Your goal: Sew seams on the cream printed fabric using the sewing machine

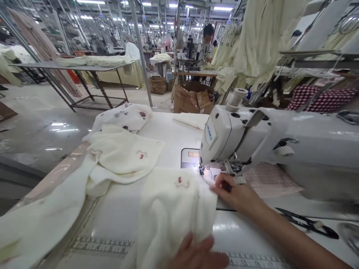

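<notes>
A cream fabric piece with a small reddish embroidered figure lies in front of the white sewing machine. Its far right corner reaches close to the needle area, where a small lamp glows. My right hand pinches that corner between thumb and fingers, just right of the presser foot. Lower down, my left hand rests on the cloth with its fingers spread, somewhat blurred. To the left, another cream fabric piece with similar embroidery lies folded and hangs toward the table's left edge.
Black thread snips lie right of my right forearm. A spotted white cloth sits at the table's far left. Pink checked fabric lies under the machine arm. Beyond stand a cardboard box, a metal-legged table and another person.
</notes>
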Demonstrator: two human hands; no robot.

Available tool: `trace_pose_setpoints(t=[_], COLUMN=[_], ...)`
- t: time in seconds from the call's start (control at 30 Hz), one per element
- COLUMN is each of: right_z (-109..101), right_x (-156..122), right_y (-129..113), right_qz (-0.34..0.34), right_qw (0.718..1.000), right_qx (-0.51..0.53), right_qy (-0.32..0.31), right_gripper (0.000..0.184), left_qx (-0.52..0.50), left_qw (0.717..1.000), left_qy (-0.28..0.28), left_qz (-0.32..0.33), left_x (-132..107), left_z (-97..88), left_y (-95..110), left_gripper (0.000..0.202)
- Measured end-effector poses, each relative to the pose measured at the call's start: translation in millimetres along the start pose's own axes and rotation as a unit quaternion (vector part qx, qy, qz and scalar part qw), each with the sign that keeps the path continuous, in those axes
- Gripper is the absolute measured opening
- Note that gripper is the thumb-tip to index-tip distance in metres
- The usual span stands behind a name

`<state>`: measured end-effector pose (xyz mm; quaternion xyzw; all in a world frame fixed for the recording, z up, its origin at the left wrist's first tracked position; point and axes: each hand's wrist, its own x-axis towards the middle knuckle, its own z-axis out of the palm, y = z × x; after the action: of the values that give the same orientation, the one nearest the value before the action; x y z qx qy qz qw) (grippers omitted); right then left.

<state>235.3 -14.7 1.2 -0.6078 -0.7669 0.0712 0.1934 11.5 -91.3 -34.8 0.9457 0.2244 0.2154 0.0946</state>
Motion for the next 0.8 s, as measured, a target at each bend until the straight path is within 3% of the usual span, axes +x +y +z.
trace_pose_setpoints(t=[0.1,0.2,0.33,0.43,0.53,0.6,0.67,0.73,0.8], right_z=[-10.5,-17.1,4.0,16.0,-5.4,-30.0,-45.9,-43.8,-27.6], right_x=[-4.9,-21.9,-56.3,-73.1,-74.6,-68.5,-59.3,-49.3,-41.1], right_y=[8.3,-11.2,-56.6,-62.8,-43.9,-31.3,-25.0,-23.4,-22.4], right_qz=[-0.022,-0.096,-0.254,-0.329,-0.307,-0.258,-0.168,-0.115,-0.106], right_qw=[0.996,0.986,0.965,0.94,0.91,0.896,0.938,0.978,0.987], right_qx=[-0.031,-0.036,0.009,0.087,0.23,0.267,0.206,0.099,-0.008], right_qy=[0.086,0.129,0.065,-0.035,-0.159,-0.246,-0.222,-0.141,-0.118], right_gripper=[0.024,0.023,0.019,0.023,0.03,0.022,0.012,0.034,0.05], left_qx=[-0.017,0.003,-0.002,0.0,0.006,0.012,0.011,0.012,0.027], left_qw=[0.999,0.999,0.997,0.995,0.99,0.989,0.993,0.996,0.997], left_qy=[0.026,-0.034,-0.062,-0.094,-0.134,-0.137,-0.115,-0.086,-0.064], left_qz=[-0.025,-0.034,-0.044,-0.013,0.049,0.047,0.005,-0.029,-0.026], left_x=[47.4,68.2,57.6,45.2,40.9,44.9,53.4,62.4,67.3], left_z=[-27.7,-42.8,-40.6,-45.5,-56.4,-60.3,-58.6,-51.9,-43.6], left_y=[-32.8,-72.0,-89.8,-91.2,-91.1,-88.3,-83.5,-79.1,-77.2], left_gripper=[0.014,0.016,0.03,0.045,0.061,0.058,0.046,0.036,0.03])
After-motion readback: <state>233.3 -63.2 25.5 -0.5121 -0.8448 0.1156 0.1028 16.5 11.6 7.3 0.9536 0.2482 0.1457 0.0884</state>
